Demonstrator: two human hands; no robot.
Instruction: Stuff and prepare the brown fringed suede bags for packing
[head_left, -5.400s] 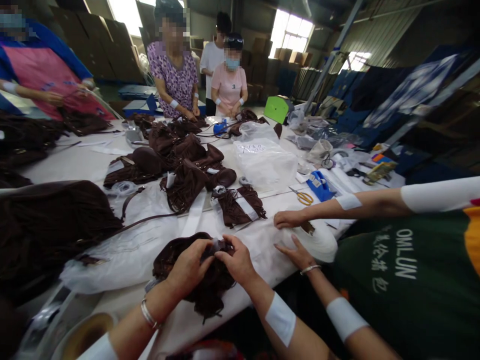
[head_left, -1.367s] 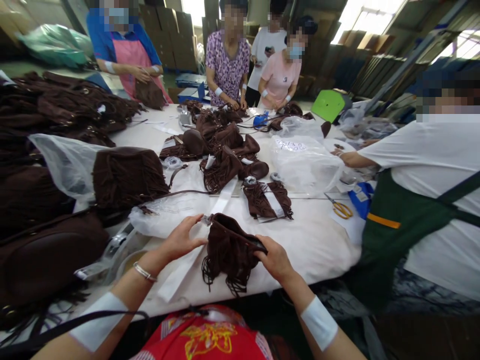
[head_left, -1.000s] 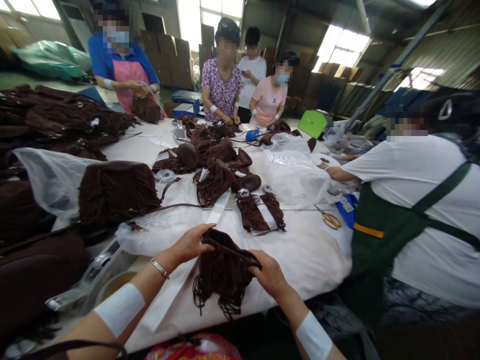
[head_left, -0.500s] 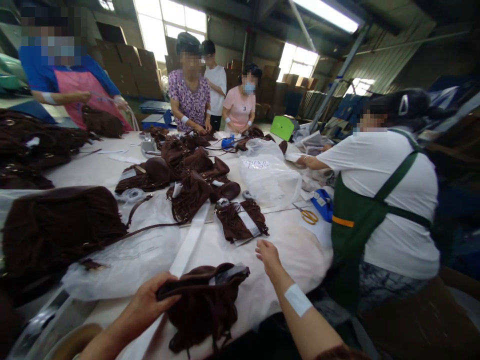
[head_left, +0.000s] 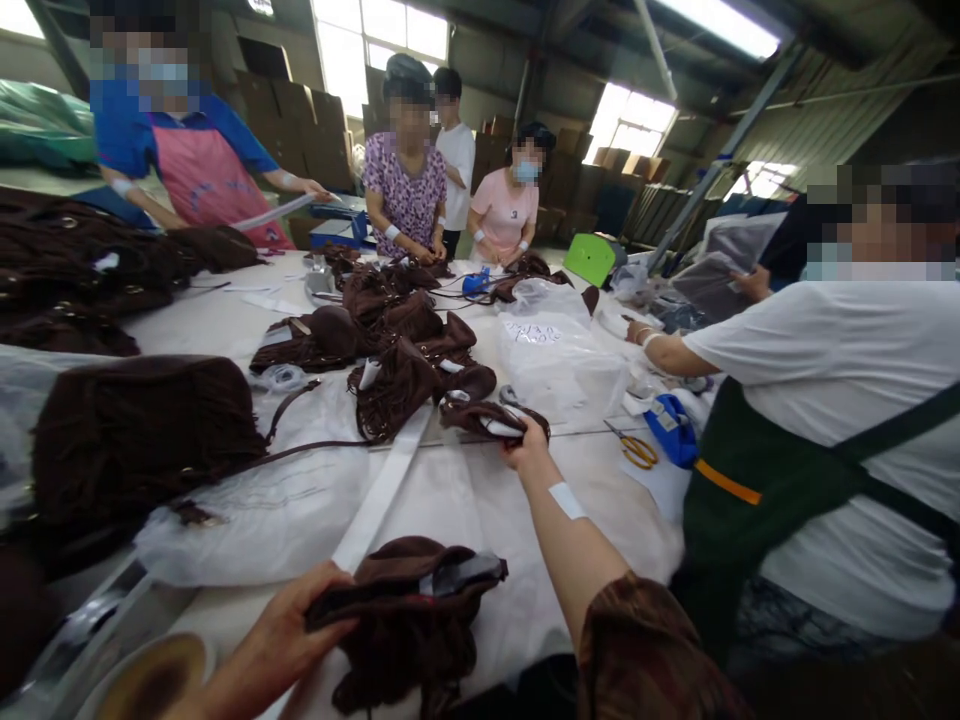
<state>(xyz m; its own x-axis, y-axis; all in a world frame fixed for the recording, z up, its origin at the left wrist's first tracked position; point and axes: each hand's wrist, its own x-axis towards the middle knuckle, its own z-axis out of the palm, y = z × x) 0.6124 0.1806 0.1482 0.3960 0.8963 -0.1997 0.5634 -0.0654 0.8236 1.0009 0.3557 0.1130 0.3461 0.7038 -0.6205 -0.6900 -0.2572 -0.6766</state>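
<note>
— What do we have in our hands right now?

— Our left hand (head_left: 289, 628) is closed on the edge of a brown fringed pouch (head_left: 409, 620) lying at the near edge of the table (head_left: 465, 500), thumb on top of the fabric. A grey strip of lining shows at its open mouth.

— And the other hand?

— Our right hand (head_left: 525, 447) is stretched out well ahead, fingers pinched on a second fringed piece (head_left: 491, 420) that has a white band across it. That piece sits just in front of the heap of brown pouches (head_left: 397, 340) in the middle of the table.

— What lies between our two hands?

— A long white strap (head_left: 386, 485) runs from the heap down toward the near pouch, resting on a clear plastic sheet (head_left: 247, 510). To our left a large dark fringed bag (head_left: 142, 430) sits on that same sheet.

— Anything to the right of our reach?

— Yellow-handled scissors (head_left: 634, 447) lie near a blue tape dispenser (head_left: 671, 430), and a clear plastic bag (head_left: 559, 355) with writing on it stands behind them. A person in a white shirt and green apron (head_left: 757, 500) stands right beside that corner, one hand on the table. Four more people stand at the far end, bent over more brown pieces.
</note>
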